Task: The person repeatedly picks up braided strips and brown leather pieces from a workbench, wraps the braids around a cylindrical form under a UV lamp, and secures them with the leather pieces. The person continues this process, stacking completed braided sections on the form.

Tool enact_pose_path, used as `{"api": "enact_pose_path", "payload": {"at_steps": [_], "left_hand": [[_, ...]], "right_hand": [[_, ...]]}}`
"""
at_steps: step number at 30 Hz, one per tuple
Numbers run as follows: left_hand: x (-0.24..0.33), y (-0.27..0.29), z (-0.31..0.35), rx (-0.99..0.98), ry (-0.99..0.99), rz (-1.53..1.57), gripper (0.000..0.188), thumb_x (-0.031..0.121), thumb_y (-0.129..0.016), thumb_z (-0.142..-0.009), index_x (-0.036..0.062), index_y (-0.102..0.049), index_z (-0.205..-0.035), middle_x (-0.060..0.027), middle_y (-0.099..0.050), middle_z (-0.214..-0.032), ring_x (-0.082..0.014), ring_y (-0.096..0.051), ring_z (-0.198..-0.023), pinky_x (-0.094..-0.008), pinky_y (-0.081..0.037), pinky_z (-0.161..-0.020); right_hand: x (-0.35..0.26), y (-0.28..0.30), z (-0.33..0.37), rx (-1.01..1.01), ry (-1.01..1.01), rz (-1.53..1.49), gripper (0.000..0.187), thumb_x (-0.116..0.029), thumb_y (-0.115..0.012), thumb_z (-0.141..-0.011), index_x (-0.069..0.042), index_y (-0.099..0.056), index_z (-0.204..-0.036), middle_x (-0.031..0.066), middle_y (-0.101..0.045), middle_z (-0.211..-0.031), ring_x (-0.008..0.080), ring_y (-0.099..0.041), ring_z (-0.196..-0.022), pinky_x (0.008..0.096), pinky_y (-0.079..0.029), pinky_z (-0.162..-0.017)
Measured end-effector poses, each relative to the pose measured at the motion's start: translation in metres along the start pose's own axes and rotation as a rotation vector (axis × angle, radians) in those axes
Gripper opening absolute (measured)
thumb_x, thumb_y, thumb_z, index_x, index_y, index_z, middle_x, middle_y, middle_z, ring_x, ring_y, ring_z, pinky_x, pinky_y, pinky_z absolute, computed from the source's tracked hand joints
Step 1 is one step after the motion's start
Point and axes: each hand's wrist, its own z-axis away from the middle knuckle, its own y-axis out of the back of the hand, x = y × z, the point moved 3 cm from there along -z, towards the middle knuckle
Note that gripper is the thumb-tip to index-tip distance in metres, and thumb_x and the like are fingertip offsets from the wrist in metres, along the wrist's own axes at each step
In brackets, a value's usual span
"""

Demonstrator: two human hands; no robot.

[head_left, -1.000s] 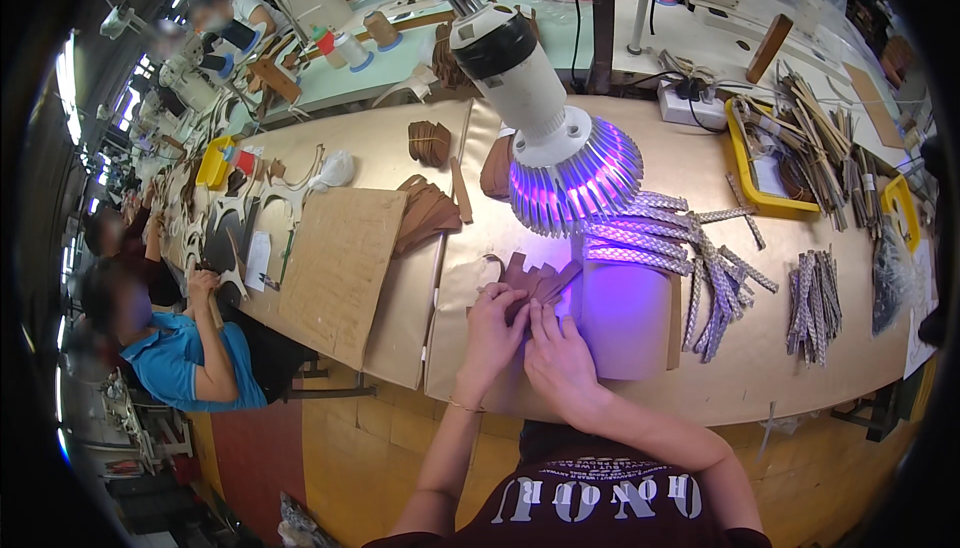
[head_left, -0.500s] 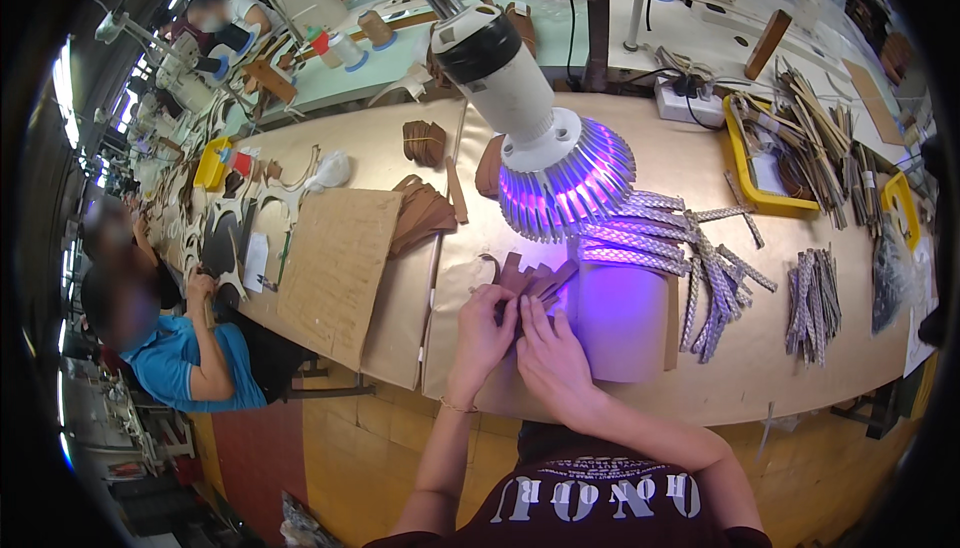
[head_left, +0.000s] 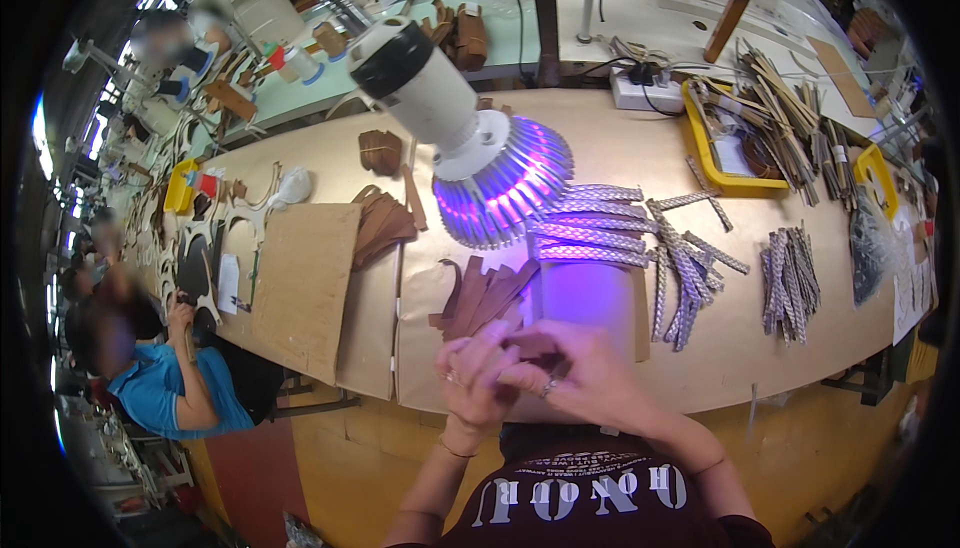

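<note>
Both hands are raised together at the table's near edge, fingers curled and slightly smeared by motion. My left hand (head_left: 472,380) and my right hand (head_left: 575,373) are closed on a brown leather strip (head_left: 532,342), mostly hidden by the fingers. Just beyond them lies a loose fan of brown leather strips (head_left: 484,295). To the right, a board (head_left: 590,308) lit violet by the lamp (head_left: 505,183) has braided silvery straps (head_left: 595,228) along its far end.
More braided straps (head_left: 683,288) and a strap bundle (head_left: 790,283) lie rightward. A yellow tray (head_left: 735,186) stands at the far right. Leftward are a brown board (head_left: 305,293) and stacked leather strips (head_left: 380,226). A person in a blue shirt (head_left: 165,388) sits at left.
My hands have drawn back from the strip pile toward the table's near edge, uncovering the fan of strips. The whole view has shifted, so the scene sits further left.
</note>
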Motion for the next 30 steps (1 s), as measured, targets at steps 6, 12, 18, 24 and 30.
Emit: {"api": "enact_pose_path", "payload": {"at_steps": [6,12,18,24,30], "left_hand": [[0.026,-0.022,-0.024,-0.046,0.157,0.402,0.038,0.017,-0.077,-0.08,0.0094,-0.061,-0.114,-0.0106,-0.063,-0.122,-0.0242,-0.065,-0.102,-0.0379,-0.038,-0.097],[0.005,-0.046,-0.025,-0.294,0.885,1.24,0.033,0.007,-0.071,-0.087,-0.0005,-0.056,-0.116,-0.0094,-0.062,-0.11,-0.0133,-0.06,-0.094,-0.0279,-0.047,-0.084],[-0.007,-0.065,-0.032,-0.109,0.982,1.248,0.03,0.002,-0.07,-0.088,-0.0032,-0.057,-0.114,-0.004,-0.062,-0.095,-0.0073,-0.058,-0.083,-0.0205,-0.047,-0.075],[-0.008,-0.084,-0.034,-0.096,0.915,0.994,0.024,0.0,-0.074,-0.083,-0.0012,-0.061,-0.103,-0.0014,-0.063,-0.091,-0.0058,-0.056,-0.083,-0.0197,-0.047,-0.074],[-0.032,-0.067,-0.022,0.007,0.651,0.377,0.019,0.011,-0.072,-0.085,0.0012,-0.068,-0.101,-0.0074,-0.062,-0.096,-0.016,-0.06,-0.076,-0.0262,-0.046,-0.065]], "right_hand": [[0.017,0.039,0.039,0.218,-0.141,-0.313,0.022,-0.017,-0.061,-0.097,0.004,-0.068,-0.096,0.0055,-0.069,-0.082,0.0103,-0.064,-0.073,0.0251,-0.053,-0.067],[0.035,0.052,0.042,0.317,-0.202,-0.529,0.023,-0.019,-0.064,-0.095,0.003,-0.069,-0.094,0.0041,-0.066,-0.076,0.0086,-0.06,-0.065,0.023,-0.048,-0.059],[0.053,0.069,0.026,0.547,-0.132,-0.235,0.024,-0.02,-0.068,-0.093,0.003,-0.068,-0.088,0.0025,-0.066,-0.07,0.0069,-0.058,-0.061,0.0232,-0.048,-0.055],[0.086,0.074,0.013,0.68,-0.245,0.056,0.027,-0.021,-0.075,-0.086,0.002,-0.064,-0.09,0.0021,-0.06,-0.065,0.0082,-0.052,-0.058,0.0245,-0.04,-0.052],[0.081,0.068,0.031,0.966,-0.013,0.229,0.034,-0.017,-0.071,-0.087,-0.002,-0.053,-0.112,0.0046,-0.055,-0.084,0.0126,-0.048,-0.069,0.0279,-0.04,-0.06]]}}
